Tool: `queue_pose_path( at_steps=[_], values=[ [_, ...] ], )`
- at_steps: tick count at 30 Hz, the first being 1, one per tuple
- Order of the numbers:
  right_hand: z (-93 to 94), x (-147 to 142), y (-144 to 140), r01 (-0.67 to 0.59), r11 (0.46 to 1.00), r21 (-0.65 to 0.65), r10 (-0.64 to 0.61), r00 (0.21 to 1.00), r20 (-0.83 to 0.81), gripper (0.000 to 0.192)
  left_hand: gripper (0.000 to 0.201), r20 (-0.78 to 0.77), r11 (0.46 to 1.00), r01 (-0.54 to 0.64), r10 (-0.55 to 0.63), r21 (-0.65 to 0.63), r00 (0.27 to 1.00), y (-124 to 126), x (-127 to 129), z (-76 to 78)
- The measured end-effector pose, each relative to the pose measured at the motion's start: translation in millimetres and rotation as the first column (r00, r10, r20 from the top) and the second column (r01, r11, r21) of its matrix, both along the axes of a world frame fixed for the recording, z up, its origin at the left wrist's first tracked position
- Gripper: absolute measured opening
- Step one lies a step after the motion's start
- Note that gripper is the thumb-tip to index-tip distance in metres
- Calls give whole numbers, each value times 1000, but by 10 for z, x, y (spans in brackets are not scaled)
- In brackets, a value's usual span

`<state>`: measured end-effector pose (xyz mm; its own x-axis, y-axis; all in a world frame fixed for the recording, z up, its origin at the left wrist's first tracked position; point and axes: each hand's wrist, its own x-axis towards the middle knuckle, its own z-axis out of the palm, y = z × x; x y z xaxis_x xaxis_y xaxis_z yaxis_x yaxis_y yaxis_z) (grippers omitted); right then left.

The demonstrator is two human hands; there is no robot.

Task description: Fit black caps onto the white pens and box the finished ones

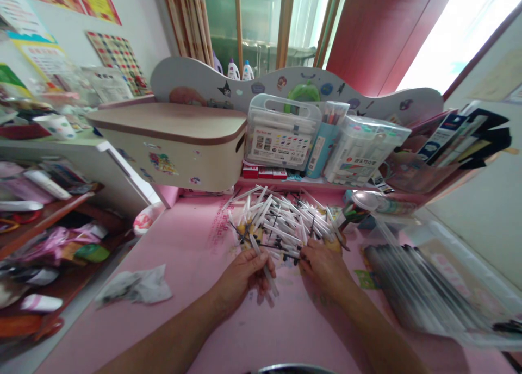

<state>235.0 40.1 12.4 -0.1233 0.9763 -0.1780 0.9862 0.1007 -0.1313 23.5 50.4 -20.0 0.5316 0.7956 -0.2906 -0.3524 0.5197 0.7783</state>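
Observation:
My left hand [248, 270] is closed around a translucent pen barrel [274, 288], which slants from the pile down toward me. At the near edge of the pile, my right hand [326, 265] has its fingers curled together; what they pinch, if anything, is hidden. Just beyond both hands lies a loose heap of white pen barrels [281, 216], crossing in all directions. Small black pen parts [290, 257] are mixed in along its front, between my two hands.
On the right stands a clear plastic bin [481, 276] holding many dark pens [424, 287]. A crumpled white wrapper [138, 286] lies on the pink desk [183, 330] at left. Behind the heap, a shelf bears a lidded box [183, 151] and marker cases [281, 135].

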Motion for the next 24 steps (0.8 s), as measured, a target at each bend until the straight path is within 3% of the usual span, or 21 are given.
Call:
queue_pose_path(
  at_steps=[3, 9, 13, 17, 20, 22, 24],
  values=[
    [10, -95, -7, 27, 999, -28, -25, 998, 60, 20, 40, 1, 1000, -2, 2, 0, 1000, 6, 2, -12],
    [-33, -165, -38, 55, 996, 70, -59, 996, 67, 18, 35, 20, 1000, 3, -3, -19, 1000, 3, -3, -26],
    [-79, -105, -47, 58, 979, 195, -44, 996, -80, 14, 33, 30, 999, 47, -47, -5, 998, -2, -17, -48],
    [-111, -29, -40, 77, 920, 384, 55, 945, -321, 12, 39, -6, 996, 86, -86, 14, 996, 2, -25, -45],
    [-130, -27, -40, 202, 925, 321, 33, 801, -598, 7, 41, -3, 996, 71, -72, -50, 997, 4, -18, 4],
    [-136, -51, -43, 268, 951, 155, -39, 600, -799, 5, 33, 55, 989, -8, 17, -145, 998, 6, -6, 56],
    [-123, -82, -51, 284, 959, -8, -109, 340, -934, 14, 23, 119, 966, -101, 132, -240, 984, 11, 6, 110]
  ],
)
